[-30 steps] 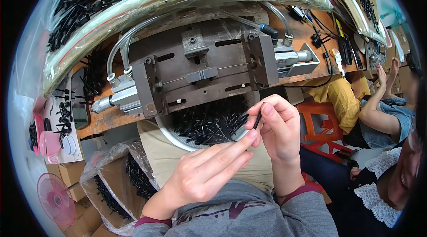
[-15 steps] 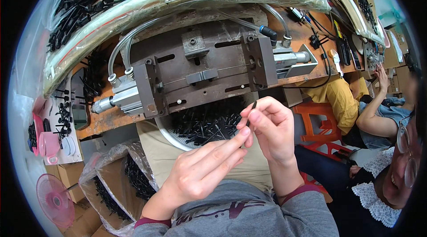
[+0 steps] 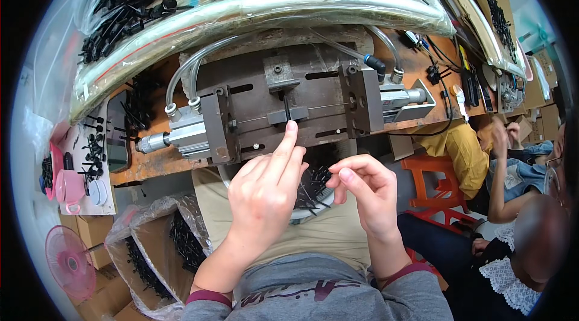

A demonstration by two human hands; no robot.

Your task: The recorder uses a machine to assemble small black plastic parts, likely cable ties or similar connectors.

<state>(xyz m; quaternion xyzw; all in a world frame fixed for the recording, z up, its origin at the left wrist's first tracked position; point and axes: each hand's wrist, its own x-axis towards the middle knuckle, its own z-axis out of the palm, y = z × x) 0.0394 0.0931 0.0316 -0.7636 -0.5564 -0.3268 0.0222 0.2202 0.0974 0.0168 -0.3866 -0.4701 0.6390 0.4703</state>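
My left hand [image 3: 265, 185] reaches up to the brown metal fixture [image 3: 250, 101] with its index finger straight and the other fingers bent. Its fingertip is at the lower end of a thin black plastic stick [image 3: 287, 106], which lies between two small metal blocks [image 3: 277, 118]. The left thumb is hidden under the hand; the finger seems to grip the stick against it. My right hand [image 3: 371, 191] hovers to the right of the left hand, below the fixture, fingers curled toward the thumb. Nothing shows in it.
Pneumatic cylinders [image 3: 188, 137] with clear hoses [image 3: 184, 77] flank the fixture. A tub of black parts [image 3: 313, 185] sits at my lap, partly covered by my hands. A plastic-lined box [image 3: 160, 230] and a pink fan [image 3: 70, 258] stand left. Right are an orange stool [image 3: 429, 182] and other people.
My left hand has moved up and forward from beside my right hand to the fixture, where the black stick now lies. My right hand has let go of it and lowered slightly.
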